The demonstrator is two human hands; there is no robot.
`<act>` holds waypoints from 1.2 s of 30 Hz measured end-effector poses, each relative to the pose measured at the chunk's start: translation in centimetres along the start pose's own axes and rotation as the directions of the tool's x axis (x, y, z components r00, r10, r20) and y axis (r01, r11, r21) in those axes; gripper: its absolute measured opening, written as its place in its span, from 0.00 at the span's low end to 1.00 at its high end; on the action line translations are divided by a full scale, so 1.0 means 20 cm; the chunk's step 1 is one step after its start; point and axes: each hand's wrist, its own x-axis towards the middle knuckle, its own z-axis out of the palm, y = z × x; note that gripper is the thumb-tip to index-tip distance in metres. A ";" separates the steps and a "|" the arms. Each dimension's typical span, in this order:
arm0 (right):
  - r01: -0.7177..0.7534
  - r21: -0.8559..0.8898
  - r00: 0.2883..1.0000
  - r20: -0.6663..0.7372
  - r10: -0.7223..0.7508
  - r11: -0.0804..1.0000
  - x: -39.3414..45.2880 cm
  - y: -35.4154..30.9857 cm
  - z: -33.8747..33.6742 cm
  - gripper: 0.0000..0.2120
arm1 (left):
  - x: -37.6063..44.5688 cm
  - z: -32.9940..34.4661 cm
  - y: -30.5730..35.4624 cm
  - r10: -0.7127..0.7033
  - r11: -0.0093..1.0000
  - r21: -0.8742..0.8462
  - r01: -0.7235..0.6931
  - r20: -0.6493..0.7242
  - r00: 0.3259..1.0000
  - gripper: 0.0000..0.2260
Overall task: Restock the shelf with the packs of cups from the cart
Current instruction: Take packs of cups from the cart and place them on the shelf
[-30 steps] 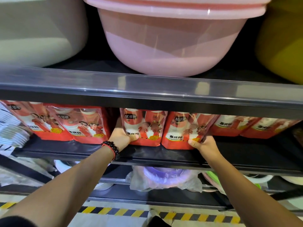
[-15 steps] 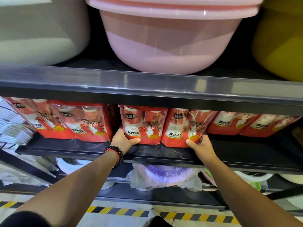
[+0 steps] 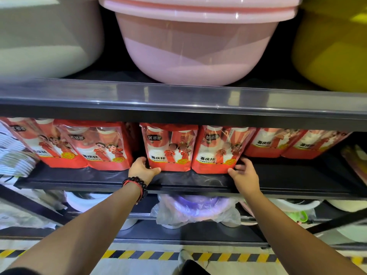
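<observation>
Pack tops hide behind the upper shelf edge. Left hand (image 3: 141, 169) grips the left pack (image 3: 168, 147) – thumb under; right hand (image 3: 244, 173), blurred, fingers spread, touches the right pack (image 3: 217, 150).

Bare forearms; black bead bracelet (image 3: 137, 184) with red cord on left wrist; dark sleeve edge (image 3: 12, 271) at left elbow.
</observation>
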 end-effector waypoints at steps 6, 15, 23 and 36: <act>-0.026 -0.093 0.993 -0.119 0.015 0.995 -0.19 -0.04 -0.03 0.05 | -0.18 -0.06 0.04 -0.069 0.998 -0.005 0.069 -0.002 0.998 0.05; 0.256 -0.189 0.963 0.136 -0.233 0.948 -0.73 -0.12 0.04 0.11 | -0.66 -0.01 0.07 0.161 0.987 -0.056 -0.152 0.253 0.954 0.02; 0.397 -0.168 0.884 0.335 -0.326 0.902 -0.90 -0.11 -0.05 0.16 | -1.01 -0.06 -0.01 0.211 0.965 0.118 -0.236 0.195 0.958 0.06; 0.505 -0.010 0.709 0.574 -0.408 0.863 -1.35 0.03 -0.06 0.08 | -1.85 -0.10 -0.23 -0.004 1.000 0.021 0.006 -0.103 0.995 0.07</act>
